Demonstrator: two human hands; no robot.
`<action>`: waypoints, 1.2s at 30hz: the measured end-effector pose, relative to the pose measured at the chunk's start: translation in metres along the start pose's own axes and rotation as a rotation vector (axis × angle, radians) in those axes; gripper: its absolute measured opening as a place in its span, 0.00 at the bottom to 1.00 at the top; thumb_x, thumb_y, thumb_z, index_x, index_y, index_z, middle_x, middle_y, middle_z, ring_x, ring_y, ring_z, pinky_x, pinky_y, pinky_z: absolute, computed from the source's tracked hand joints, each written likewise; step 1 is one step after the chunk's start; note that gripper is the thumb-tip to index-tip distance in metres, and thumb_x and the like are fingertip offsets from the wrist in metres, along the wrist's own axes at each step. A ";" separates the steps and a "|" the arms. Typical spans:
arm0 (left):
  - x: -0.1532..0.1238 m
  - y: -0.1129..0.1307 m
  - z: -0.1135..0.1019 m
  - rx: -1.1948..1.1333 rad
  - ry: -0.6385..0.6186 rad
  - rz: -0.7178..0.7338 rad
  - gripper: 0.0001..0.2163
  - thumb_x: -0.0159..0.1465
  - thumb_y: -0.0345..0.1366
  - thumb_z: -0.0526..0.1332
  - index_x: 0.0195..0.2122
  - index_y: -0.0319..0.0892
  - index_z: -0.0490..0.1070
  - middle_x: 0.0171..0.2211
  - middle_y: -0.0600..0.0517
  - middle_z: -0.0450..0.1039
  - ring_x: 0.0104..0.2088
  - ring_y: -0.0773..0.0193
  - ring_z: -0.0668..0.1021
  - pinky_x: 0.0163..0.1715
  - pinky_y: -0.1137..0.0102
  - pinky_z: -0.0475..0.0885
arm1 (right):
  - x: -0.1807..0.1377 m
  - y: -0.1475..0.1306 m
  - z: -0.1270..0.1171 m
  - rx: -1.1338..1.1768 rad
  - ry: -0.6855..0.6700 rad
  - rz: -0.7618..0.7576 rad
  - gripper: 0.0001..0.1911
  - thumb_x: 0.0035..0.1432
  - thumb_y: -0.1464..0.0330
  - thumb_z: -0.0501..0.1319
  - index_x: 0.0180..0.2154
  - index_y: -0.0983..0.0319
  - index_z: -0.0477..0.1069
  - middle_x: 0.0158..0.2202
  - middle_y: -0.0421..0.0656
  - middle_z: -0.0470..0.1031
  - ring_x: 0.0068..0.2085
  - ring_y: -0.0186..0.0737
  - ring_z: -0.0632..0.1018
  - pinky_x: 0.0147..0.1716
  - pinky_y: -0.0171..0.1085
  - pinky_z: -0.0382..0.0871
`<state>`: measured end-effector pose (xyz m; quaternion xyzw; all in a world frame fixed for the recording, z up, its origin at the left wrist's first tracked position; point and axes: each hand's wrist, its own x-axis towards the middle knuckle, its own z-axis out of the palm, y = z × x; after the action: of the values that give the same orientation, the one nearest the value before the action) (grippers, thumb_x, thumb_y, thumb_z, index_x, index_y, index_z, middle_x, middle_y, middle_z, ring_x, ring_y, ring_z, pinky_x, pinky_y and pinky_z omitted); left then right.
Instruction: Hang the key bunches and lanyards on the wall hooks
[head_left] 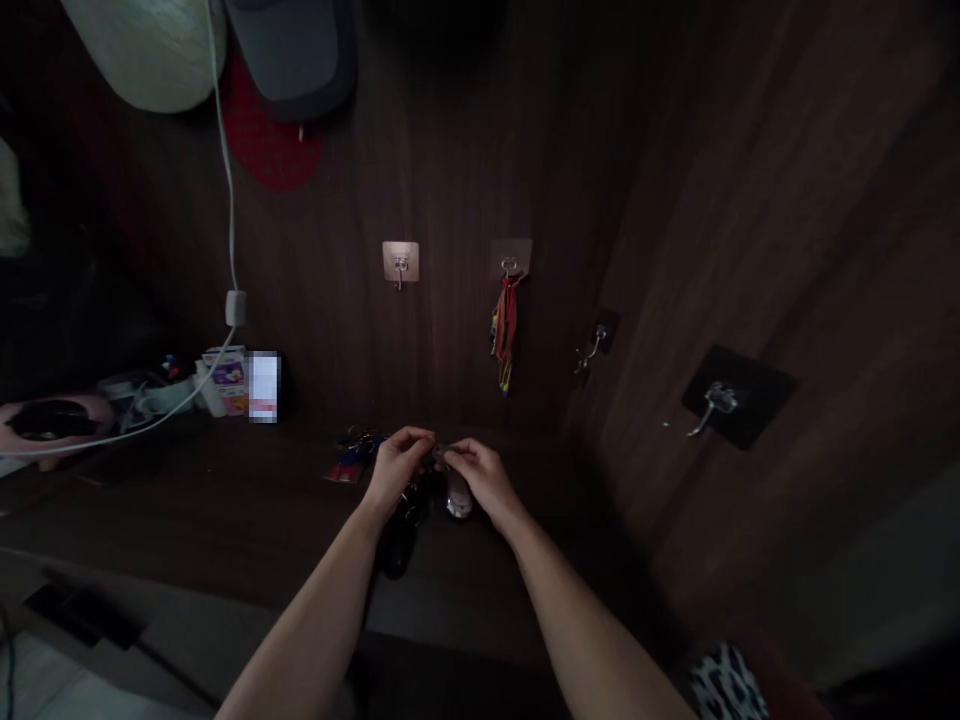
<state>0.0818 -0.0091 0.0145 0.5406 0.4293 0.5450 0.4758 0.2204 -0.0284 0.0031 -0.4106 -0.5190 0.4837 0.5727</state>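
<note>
Left hand [397, 468] and right hand [484, 478], both pinching small silver metal key ring [442, 452] between them; long black oval key fob [397, 545] lying below, long axis toward the body, nearer left hand.

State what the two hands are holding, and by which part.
The left hand and right hand pinch a small metal key ring, apparently by its rim.

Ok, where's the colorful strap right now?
In the head view, the colorful strap hangs from the right of two stick-on wall hooks, on the dark wooden wall above the person's right hand.
</note>
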 end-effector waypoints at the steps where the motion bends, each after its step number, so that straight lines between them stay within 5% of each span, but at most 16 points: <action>1: 0.000 0.000 0.000 -0.005 -0.010 -0.007 0.12 0.50 0.41 0.62 0.32 0.39 0.73 0.27 0.54 0.73 0.23 0.70 0.72 0.19 0.78 0.65 | 0.001 0.000 -0.001 0.006 -0.002 0.006 0.15 0.42 0.56 0.65 0.26 0.61 0.69 0.23 0.39 0.76 0.27 0.38 0.75 0.28 0.35 0.64; 13: -0.004 -0.003 0.001 -0.180 -0.306 -0.024 0.17 0.52 0.37 0.64 0.44 0.42 0.71 0.41 0.50 0.74 0.38 0.66 0.76 0.38 0.72 0.70 | 0.005 0.000 -0.007 0.127 0.114 0.023 0.15 0.39 0.56 0.66 0.23 0.61 0.68 0.23 0.37 0.71 0.27 0.34 0.71 0.26 0.32 0.62; 23: -0.001 -0.005 0.003 -0.160 -0.246 -0.017 0.17 0.51 0.46 0.64 0.37 0.39 0.72 0.33 0.51 0.73 0.31 0.68 0.75 0.36 0.71 0.70 | 0.001 -0.005 -0.004 -0.006 0.066 -0.014 0.15 0.45 0.57 0.62 0.33 0.59 0.70 0.25 0.38 0.74 0.29 0.37 0.74 0.25 0.33 0.64; 31: -0.001 -0.002 0.002 -0.065 -0.127 0.005 0.16 0.50 0.49 0.63 0.24 0.39 0.68 0.18 0.59 0.65 0.19 0.73 0.67 0.22 0.77 0.62 | 0.002 -0.001 -0.005 0.007 -0.028 0.016 0.16 0.47 0.54 0.59 0.32 0.59 0.73 0.28 0.39 0.74 0.33 0.38 0.74 0.24 0.31 0.62; 36: -0.001 0.000 0.002 -0.028 -0.116 0.014 0.16 0.49 0.49 0.64 0.21 0.39 0.67 0.16 0.59 0.64 0.19 0.74 0.65 0.21 0.77 0.60 | 0.001 -0.002 -0.005 0.002 -0.025 0.009 0.16 0.46 0.54 0.61 0.31 0.59 0.72 0.28 0.38 0.72 0.33 0.37 0.72 0.24 0.31 0.62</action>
<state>0.0836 -0.0102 0.0140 0.5675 0.3894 0.5220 0.5039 0.2254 -0.0278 0.0050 -0.4065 -0.5237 0.4918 0.5644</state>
